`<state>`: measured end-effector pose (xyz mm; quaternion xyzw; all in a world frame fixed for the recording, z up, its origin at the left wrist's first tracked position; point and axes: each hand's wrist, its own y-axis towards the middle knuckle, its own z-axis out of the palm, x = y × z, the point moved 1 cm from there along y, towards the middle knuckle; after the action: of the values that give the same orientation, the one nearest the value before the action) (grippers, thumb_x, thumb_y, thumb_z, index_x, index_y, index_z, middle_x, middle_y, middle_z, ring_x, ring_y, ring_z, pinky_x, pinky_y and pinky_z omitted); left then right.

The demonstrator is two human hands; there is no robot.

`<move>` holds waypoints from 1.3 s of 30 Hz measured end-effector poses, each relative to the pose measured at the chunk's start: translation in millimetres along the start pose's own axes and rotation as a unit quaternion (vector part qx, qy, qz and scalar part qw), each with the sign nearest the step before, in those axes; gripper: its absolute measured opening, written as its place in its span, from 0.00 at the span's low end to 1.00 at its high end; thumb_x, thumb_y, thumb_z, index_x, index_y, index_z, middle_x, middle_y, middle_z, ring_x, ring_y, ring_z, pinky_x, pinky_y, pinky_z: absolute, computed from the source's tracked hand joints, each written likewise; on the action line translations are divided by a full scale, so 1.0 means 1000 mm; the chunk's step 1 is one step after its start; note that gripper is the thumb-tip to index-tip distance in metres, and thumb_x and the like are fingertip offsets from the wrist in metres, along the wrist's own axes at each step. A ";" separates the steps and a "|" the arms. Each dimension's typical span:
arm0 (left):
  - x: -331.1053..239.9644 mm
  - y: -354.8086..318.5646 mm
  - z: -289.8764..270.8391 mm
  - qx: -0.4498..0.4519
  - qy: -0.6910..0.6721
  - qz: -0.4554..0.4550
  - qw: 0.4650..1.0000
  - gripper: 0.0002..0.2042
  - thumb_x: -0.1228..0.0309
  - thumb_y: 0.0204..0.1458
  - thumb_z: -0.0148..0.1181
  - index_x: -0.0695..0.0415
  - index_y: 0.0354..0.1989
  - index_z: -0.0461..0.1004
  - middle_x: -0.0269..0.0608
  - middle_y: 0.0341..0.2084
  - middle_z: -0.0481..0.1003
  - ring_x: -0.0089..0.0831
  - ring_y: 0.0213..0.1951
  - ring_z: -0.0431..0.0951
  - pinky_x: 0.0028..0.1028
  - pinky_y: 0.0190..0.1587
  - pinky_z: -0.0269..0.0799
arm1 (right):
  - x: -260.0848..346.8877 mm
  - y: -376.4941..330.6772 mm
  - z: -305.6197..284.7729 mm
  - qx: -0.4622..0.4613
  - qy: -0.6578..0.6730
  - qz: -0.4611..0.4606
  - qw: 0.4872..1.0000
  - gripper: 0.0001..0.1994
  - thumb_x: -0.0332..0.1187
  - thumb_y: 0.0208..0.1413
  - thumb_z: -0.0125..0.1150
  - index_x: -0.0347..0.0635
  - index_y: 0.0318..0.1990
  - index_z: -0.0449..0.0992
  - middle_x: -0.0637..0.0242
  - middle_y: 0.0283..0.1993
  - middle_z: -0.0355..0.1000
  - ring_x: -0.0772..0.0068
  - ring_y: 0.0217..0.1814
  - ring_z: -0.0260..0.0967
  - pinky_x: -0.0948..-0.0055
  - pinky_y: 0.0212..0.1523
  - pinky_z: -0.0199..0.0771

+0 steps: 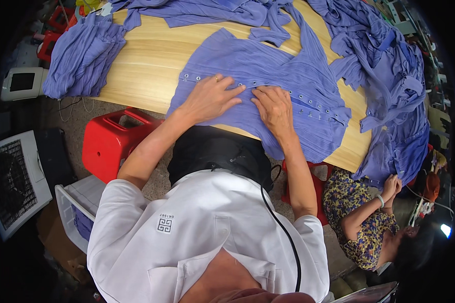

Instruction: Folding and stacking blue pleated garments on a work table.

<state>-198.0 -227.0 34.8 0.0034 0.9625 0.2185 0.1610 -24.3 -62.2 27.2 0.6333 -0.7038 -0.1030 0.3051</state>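
A violet-blue, finely crinkled blouse (227, 58) lies spread on the wooden table in front of me. A row of metal eyelets runs across it, with small metal fasteners along the edge below. My left hand (211, 98) rests on the cloth at this fastening strip, thumb and fingers stretched out and apart. Just right of it, my right hand (275, 107) has its fingers bent and closed on the strip's edge. A short space separates the two hands. The exact fastener under the right fingertips is hidden.
A folded violet-blue pile of garments (83, 58) sits on the table's left end; more violet-blue garments (389, 65) heap along the right. A red stool (103, 146) stands below the left edge. Near the right end, another person (361, 217) handles violet-blue cloth. A white crate (68, 217) is lower left.
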 end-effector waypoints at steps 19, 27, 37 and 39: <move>-0.007 0.035 0.047 -0.127 -0.089 -0.058 0.986 0.07 0.77 0.56 0.67 0.59 0.42 0.85 0.40 0.33 0.77 0.44 0.36 0.79 0.40 0.39 0.78 | -0.016 0.008 0.005 -0.012 -0.110 -0.048 0.993 0.05 0.29 0.55 0.63 0.42 0.38 0.80 0.65 0.34 0.72 0.63 0.41 0.74 0.57 0.53 0.73; 0.000 0.036 0.047 -0.139 -0.201 -0.102 0.964 0.09 0.81 0.56 0.71 0.59 0.44 0.87 0.42 0.33 0.80 0.44 0.38 0.82 0.38 0.41 0.78 | -0.027 0.012 0.006 0.001 -0.095 -0.086 0.992 0.06 0.30 0.56 0.64 0.42 0.40 0.80 0.68 0.35 0.72 0.67 0.41 0.74 0.58 0.53 0.71; -0.002 0.035 0.047 -0.112 -0.186 -0.104 0.971 0.06 0.78 0.57 0.71 0.60 0.41 0.87 0.42 0.34 0.80 0.45 0.39 0.81 0.41 0.42 0.77 | -0.031 0.012 0.006 -0.029 -0.062 -0.074 0.995 0.05 0.29 0.57 0.70 0.44 0.41 0.81 0.69 0.38 0.78 0.67 0.41 0.77 0.57 0.57 0.72; -0.001 0.036 0.047 -0.117 -0.190 -0.107 0.969 0.05 0.78 0.57 0.70 0.60 0.41 0.87 0.43 0.34 0.81 0.45 0.39 0.82 0.41 0.43 0.77 | -0.031 0.012 0.007 -0.035 -0.049 -0.081 0.995 0.05 0.29 0.56 0.67 0.43 0.40 0.81 0.68 0.37 0.77 0.67 0.41 0.77 0.56 0.58 0.72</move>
<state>-184.5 -175.1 10.5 -0.0771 0.8768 0.3062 0.3628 -37.4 -32.7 18.5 0.6713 -0.6602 -0.1834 0.2826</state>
